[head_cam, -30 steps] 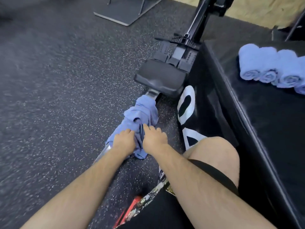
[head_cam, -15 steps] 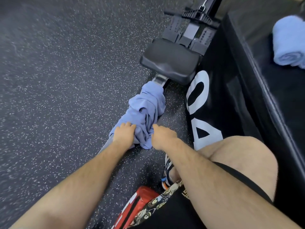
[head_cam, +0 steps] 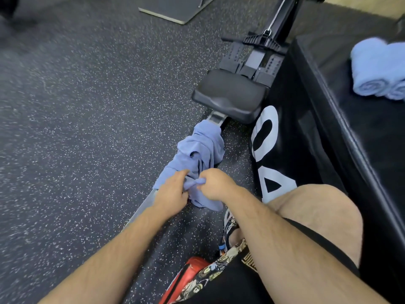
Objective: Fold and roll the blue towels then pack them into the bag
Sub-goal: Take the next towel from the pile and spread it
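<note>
Speckled floor, a rower's rail and a black box as the carriers.
The dark speckled floor (head_cam: 87, 128) bears a rowing machine whose metal rail (head_cam: 142, 207) runs up to its black seat (head_cam: 230, 95). Crumpled blue towels (head_cam: 197, 150) lie draped over that rail. Just to the right stands a black box (head_cam: 361, 139) (large white lettering on its side), and on its top two rolled blue towels (head_cam: 372, 69) lie side by side, touching. A flat grey panel (head_cam: 175, 7) rests on the floor far back, and a red object (head_cam: 190, 268) sits at the near edge.

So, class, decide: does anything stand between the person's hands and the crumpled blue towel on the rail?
Nothing visible does: the left hand rests on the crumpled blue towel and the right hand pinches a fold of it.
</note>
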